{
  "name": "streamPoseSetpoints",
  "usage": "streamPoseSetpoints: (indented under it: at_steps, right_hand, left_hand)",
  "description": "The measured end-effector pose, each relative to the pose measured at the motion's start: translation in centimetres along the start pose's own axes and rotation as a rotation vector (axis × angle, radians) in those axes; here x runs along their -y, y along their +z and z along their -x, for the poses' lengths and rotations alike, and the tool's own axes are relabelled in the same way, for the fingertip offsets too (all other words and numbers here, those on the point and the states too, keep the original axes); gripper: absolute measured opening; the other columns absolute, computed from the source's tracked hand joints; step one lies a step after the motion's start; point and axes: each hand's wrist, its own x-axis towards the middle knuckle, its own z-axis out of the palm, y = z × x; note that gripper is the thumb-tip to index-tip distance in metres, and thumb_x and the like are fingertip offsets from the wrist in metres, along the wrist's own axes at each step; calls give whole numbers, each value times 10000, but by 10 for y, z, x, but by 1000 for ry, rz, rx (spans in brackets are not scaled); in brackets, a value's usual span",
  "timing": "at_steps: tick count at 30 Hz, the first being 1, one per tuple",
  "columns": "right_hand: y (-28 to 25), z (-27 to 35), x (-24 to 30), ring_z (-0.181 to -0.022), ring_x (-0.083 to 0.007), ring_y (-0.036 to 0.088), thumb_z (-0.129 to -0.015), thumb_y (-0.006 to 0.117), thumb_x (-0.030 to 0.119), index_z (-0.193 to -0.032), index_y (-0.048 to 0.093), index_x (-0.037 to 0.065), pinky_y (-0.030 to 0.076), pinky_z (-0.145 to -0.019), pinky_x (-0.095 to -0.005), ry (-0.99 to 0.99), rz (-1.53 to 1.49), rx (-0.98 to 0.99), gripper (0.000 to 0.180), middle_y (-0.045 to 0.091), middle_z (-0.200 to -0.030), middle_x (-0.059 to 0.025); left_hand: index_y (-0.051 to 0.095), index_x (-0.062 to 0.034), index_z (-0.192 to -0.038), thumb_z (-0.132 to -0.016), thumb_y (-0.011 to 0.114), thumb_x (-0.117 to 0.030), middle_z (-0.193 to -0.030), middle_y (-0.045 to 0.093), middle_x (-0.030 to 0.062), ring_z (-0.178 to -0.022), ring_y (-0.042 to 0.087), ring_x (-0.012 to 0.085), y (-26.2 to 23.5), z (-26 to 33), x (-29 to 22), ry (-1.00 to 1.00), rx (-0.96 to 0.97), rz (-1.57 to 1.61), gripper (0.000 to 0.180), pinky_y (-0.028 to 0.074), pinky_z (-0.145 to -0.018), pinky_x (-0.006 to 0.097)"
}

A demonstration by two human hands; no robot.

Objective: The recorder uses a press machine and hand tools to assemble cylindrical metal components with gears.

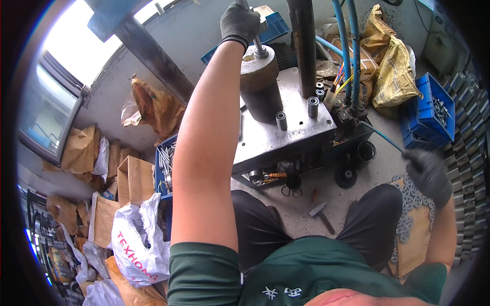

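Observation:
My left hand (239,24), in a dark grey knitted glove, reaches far forward with its fingers wrapped round a metal rod (256,43). The rod's lower end meets the top of a thick round steel cylinder (261,94) standing on the metal machine table (301,130). At the right, my right hand (427,175), in a black glove, is closed on the end of a thin blue lever (384,136). That lever runs back to a valve block (349,121) beside the table. Short metal sleeves (313,106) stand upright on the table near its front right corner.
A dark steel column (302,48) and blue hoses (352,56) rise behind the table. A hammer (321,218) lies on the floor between my legs. Flat metal rings (407,204) cover part of a board at right. Blue crates (431,109) and sacks (138,239) flank the area.

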Motion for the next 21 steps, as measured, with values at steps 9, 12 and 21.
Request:
streamPoseSetpoints:
  at_steps: [9, 12, 21]
  right_hand:
    - [-45, -171, -60, -1008, -315, 733, -993, 631, 122, -1197, 692, 12, 555, -903, -356, -138, 224, -582, 240, 737, -1118, -196]
    - [-43, -181, -75, -1019, -272, 740, -997, 634, 130, -1225, 697, 8, 552, -925, -343, -114, 162, -570, 266, 744, -1145, -191]
    - [-21, -34, -38, -1009, -351, 707, -892, 633, 16, -1237, 676, -11, 558, -893, -400, 25, 7, -87, 349, 718, -1090, -224]
  left_hand:
    - [698, -7, -977, -854, 592, -135, -831, 726, 252, -866, 734, 417, 16, -3, 2, -19, -13, 130, 206, 585, -779, 472]
    - [694, -13, -984, -855, 600, -130, -814, 726, 241, -848, 737, 400, 11, -10, 10, 39, -30, 64, 198, 586, -754, 459]
    - [697, -22, -975, -859, 648, -142, -816, 739, 213, -826, 752, 352, 5, -5, 11, -23, -11, 240, 174, 587, -715, 446]
